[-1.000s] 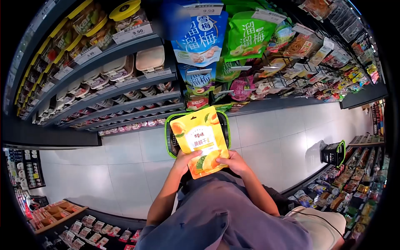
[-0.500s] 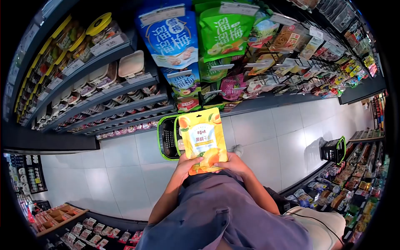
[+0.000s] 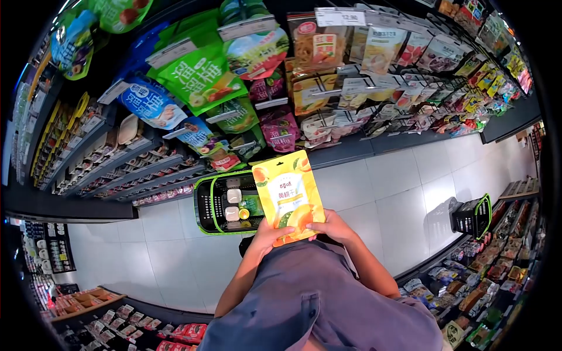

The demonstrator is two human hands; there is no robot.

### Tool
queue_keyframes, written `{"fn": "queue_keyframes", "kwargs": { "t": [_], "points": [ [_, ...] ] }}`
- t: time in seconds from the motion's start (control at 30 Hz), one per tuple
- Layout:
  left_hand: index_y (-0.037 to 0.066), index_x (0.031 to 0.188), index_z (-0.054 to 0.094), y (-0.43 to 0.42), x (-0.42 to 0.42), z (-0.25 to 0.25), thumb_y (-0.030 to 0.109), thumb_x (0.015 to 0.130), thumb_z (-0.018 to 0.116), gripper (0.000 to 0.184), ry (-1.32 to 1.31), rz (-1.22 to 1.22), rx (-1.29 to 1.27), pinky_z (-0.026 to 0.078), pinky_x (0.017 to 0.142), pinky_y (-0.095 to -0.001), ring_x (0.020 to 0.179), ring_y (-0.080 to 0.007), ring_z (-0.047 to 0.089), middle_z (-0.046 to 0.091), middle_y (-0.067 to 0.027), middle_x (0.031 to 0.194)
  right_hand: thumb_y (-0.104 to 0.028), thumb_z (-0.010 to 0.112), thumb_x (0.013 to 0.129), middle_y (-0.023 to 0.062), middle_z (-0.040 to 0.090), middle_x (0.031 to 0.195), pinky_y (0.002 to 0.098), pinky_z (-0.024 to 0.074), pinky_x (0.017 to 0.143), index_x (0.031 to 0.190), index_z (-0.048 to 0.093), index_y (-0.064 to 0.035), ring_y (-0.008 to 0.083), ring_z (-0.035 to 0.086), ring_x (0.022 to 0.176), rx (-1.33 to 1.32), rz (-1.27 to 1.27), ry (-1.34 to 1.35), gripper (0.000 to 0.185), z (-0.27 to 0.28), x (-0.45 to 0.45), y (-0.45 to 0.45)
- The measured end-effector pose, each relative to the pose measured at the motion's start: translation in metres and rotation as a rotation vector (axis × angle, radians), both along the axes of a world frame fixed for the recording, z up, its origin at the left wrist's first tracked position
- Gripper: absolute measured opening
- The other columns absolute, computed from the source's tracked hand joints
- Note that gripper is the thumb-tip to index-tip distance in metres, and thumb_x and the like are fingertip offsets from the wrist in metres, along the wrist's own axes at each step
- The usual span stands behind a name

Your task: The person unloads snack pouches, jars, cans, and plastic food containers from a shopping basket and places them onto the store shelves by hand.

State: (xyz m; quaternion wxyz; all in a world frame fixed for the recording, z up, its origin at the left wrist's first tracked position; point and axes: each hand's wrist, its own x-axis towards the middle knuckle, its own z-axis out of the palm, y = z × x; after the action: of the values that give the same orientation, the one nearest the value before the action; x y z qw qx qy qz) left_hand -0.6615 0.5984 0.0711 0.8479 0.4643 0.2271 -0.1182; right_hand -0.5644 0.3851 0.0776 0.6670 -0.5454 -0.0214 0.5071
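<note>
A yellow snack pouch (image 3: 288,196) with peach pictures and a hang hole at its top is held upright before my body. My left hand (image 3: 271,236) grips its lower left corner, thumb across the front. On the lower right corner my right hand (image 3: 329,226) has a like grip, its thumb also on the front. Behind the pouch and to its left, a black shopping basket (image 3: 205,202) with a green rim stands on the floor. In it lie white-lidded tubs (image 3: 233,196), a yellow-topped item (image 3: 244,214) and a green packet (image 3: 252,204), partly hidden by the pouch.
Ahead is a rack of hanging snack bags, among them a large green pouch (image 3: 199,79) and a blue pouch (image 3: 151,105). Shelves of tubs (image 3: 126,153) run along the left. A second black basket (image 3: 472,215) stands on the tiled floor (image 3: 380,207) at right.
The view has shifted to the right along the rack, so the hanging bags sit further left. More of the basket's inside shows. Both hands still hold the yellow pouch.
</note>
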Motion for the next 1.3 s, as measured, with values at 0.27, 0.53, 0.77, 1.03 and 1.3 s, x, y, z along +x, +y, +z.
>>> {"fn": "queue_keyframes", "kwargs": {
  "t": [0.27, 0.53, 0.77, 1.03, 1.3],
  "points": [
    [-0.001, 0.135, 0.048, -0.058, 0.049, 0.009, -0.009, 0.075, 0.077, 0.067, 0.002, -0.006, 0.056, 0.051, 0.097, -0.0351, 0.115, -0.0212, 0.060, 0.061, -0.0109, 0.127, -0.001, 0.071, 0.087, 0.0114, 0.069, 0.103, 0.0314, 0.0576, 0.071, 0.119, 0.059, 0.0043, 0.0187, 0.068, 0.082, 0.163, -0.159, -0.002, 0.035, -0.010, 0.028, -0.061],
    [-0.001, 0.130, 0.055, -0.068, 0.093, 0.000, -0.001, 0.080, 0.078, 0.055, -0.016, -0.074, -0.006, 0.050, 0.096, -0.0323, 0.111, -0.0175, 0.062, 0.064, -0.0086, 0.123, -0.003, 0.076, 0.083, 0.0086, 0.070, 0.106, 0.0298, 0.0552, 0.081, 0.118, 0.061, 0.0033, 0.0144, 0.066, 0.091, -0.001, -0.148, -0.113, 0.038, -0.002, 0.062, -0.088],
    [0.000, 0.117, 0.063, -0.042, 0.205, -0.008, 0.010, 0.088, 0.073, 0.032, -0.096, 0.209, 0.025, 0.053, 0.088, -0.0307, 0.097, -0.0154, 0.067, 0.069, -0.0073, 0.110, -0.006, 0.074, 0.085, 0.0072, 0.070, 0.110, 0.0289, 0.0513, 0.088, 0.117, 0.065, 0.0035, 0.0126, 0.065, 0.094, -0.133, -0.065, -0.339, 0.034, -0.018, 0.105, -0.094],
    [0.000, 0.110, 0.066, -0.037, 0.295, -0.020, 0.012, 0.086, 0.077, 0.029, -0.132, 0.121, 0.149, 0.052, 0.084, -0.0292, 0.093, -0.0136, 0.067, 0.071, -0.0066, 0.105, -0.017, 0.069, 0.092, 0.0064, 0.069, 0.110, 0.0295, 0.0502, 0.088, 0.122, 0.063, 0.0022, 0.0116, 0.062, 0.097, -0.250, -0.248, -0.434, 0.036, -0.025, 0.194, -0.063],
    [-0.002, 0.106, 0.067, -0.028, 0.335, -0.031, 0.016, 0.083, 0.080, 0.032, -0.097, 0.195, 0.284, 0.052, 0.075, -0.0275, 0.085, -0.0122, 0.067, 0.072, -0.0072, 0.100, -0.023, 0.062, 0.099, 0.0020, 0.068, 0.099, 0.0243, 0.0465, 0.080, 0.114, 0.067, 0.0008, 0.0073, 0.058, 0.089, -0.184, -0.483, -0.515, 0.028, -0.044, 0.280, -0.015]
  ]
}}
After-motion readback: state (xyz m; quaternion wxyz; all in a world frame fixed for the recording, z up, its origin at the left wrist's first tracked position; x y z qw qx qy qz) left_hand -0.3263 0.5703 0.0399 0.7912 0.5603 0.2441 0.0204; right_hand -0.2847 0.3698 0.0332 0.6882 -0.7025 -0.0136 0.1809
